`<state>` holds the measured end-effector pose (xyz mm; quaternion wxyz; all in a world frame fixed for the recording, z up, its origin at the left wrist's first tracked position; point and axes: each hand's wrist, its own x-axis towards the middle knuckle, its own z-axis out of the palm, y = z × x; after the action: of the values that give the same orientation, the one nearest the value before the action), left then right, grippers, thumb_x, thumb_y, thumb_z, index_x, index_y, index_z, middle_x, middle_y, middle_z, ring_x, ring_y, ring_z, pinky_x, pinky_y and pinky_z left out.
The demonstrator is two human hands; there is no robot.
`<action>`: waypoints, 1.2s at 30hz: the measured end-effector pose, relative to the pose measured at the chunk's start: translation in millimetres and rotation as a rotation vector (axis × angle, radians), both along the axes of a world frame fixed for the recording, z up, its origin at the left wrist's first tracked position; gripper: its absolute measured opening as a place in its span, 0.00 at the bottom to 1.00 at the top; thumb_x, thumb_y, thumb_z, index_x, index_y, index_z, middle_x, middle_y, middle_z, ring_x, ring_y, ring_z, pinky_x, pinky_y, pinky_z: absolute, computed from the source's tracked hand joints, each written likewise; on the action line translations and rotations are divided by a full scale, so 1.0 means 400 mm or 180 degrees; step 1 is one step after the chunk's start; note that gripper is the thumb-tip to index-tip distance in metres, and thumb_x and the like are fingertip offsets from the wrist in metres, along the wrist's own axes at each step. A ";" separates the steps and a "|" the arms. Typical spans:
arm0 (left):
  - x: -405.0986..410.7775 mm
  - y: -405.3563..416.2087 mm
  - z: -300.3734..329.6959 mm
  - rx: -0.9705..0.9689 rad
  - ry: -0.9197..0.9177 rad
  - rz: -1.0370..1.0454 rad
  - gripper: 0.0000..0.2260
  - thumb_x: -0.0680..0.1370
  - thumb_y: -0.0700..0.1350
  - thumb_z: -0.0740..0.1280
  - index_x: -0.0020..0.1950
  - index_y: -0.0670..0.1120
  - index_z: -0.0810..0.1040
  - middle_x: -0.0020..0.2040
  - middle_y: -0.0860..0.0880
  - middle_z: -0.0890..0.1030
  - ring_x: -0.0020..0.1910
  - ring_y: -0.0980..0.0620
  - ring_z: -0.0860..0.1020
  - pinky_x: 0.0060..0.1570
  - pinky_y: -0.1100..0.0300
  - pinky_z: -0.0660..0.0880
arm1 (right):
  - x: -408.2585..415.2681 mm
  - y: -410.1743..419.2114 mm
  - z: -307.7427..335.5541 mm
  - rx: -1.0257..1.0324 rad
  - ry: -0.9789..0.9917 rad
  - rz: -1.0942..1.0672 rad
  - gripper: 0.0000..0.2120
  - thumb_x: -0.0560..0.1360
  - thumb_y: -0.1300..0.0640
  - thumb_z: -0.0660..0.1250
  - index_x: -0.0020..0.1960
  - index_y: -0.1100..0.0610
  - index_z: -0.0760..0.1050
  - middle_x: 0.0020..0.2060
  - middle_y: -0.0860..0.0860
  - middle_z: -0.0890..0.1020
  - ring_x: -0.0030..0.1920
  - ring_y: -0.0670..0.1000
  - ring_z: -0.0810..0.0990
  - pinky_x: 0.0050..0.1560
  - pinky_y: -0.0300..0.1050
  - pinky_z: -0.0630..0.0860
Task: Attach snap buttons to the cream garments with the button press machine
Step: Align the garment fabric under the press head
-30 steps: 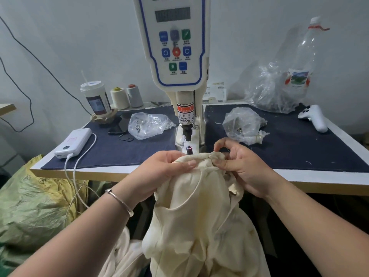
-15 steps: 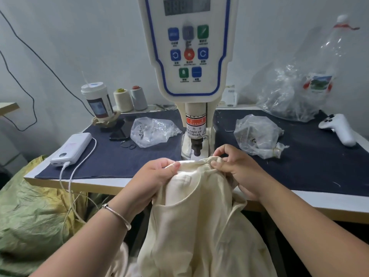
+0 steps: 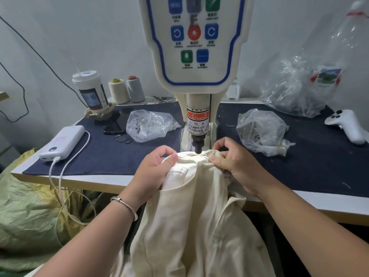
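Observation:
A cream ribbed garment [image 3: 191, 216] hangs from the table's front edge, its top edge stretched under the black punch of the button press machine [image 3: 196, 108]. My left hand [image 3: 153, 172] pinches the fabric edge just left of the punch. My right hand [image 3: 235, 164] pinches the bunched edge just right of it, thumb on top. The punch tip [image 3: 198, 149] sits right over the lit cloth between both hands. The die below is hidden by the fabric.
Two clear bags of snap parts [image 3: 149, 124] [image 3: 261, 132] lie on the dark blue mat either side of the machine. A power bank [image 3: 61, 142], cup [image 3: 89, 92], thread cones [image 3: 127, 89], white controller [image 3: 347, 124] and a green sack [image 3: 26, 212] surround the work.
Both hands have carried the garment's top edge forward, from in front of the machine to directly beneath the punch. The view has closed in on the machine.

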<state>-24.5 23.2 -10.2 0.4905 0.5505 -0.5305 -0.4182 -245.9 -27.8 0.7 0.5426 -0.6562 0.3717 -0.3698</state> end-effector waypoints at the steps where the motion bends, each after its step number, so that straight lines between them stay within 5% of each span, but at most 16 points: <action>1: 0.000 -0.003 -0.006 -0.0009 -0.0039 0.0004 0.08 0.83 0.46 0.66 0.45 0.46 0.77 0.37 0.43 0.77 0.37 0.47 0.72 0.41 0.53 0.67 | -0.002 0.000 -0.003 0.0024 -0.0055 0.0020 0.06 0.77 0.60 0.68 0.51 0.57 0.70 0.31 0.56 0.71 0.27 0.45 0.67 0.27 0.34 0.66; 16: 0.002 -0.001 -0.029 -0.0087 -0.0087 -0.0065 0.08 0.77 0.54 0.65 0.46 0.50 0.76 0.36 0.41 0.74 0.34 0.46 0.68 0.35 0.54 0.64 | -0.003 -0.016 -0.034 0.0742 -0.0729 0.0240 0.10 0.68 0.57 0.73 0.46 0.54 0.73 0.36 0.59 0.76 0.32 0.52 0.72 0.27 0.41 0.67; 28: 0.008 0.005 -0.035 -0.0168 -0.0207 -0.0106 0.07 0.77 0.54 0.64 0.47 0.51 0.75 0.35 0.40 0.74 0.34 0.45 0.66 0.37 0.50 0.63 | -0.002 -0.015 -0.047 0.0902 -0.0966 0.0252 0.15 0.69 0.60 0.72 0.54 0.62 0.77 0.43 0.62 0.82 0.44 0.61 0.75 0.41 0.52 0.67; 36: 0.012 0.001 -0.038 -0.0310 -0.0591 -0.0037 0.04 0.82 0.48 0.65 0.47 0.52 0.75 0.33 0.47 0.74 0.33 0.52 0.69 0.35 0.61 0.68 | 0.001 -0.013 -0.048 0.0889 -0.0992 0.0063 0.12 0.67 0.60 0.73 0.49 0.61 0.77 0.37 0.61 0.80 0.38 0.58 0.74 0.38 0.50 0.65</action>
<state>-19.6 23.4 -25.4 0.4630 0.5594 -0.5965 -0.3420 -245.6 -32.9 -18.6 0.6829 -0.5131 0.3245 -0.4063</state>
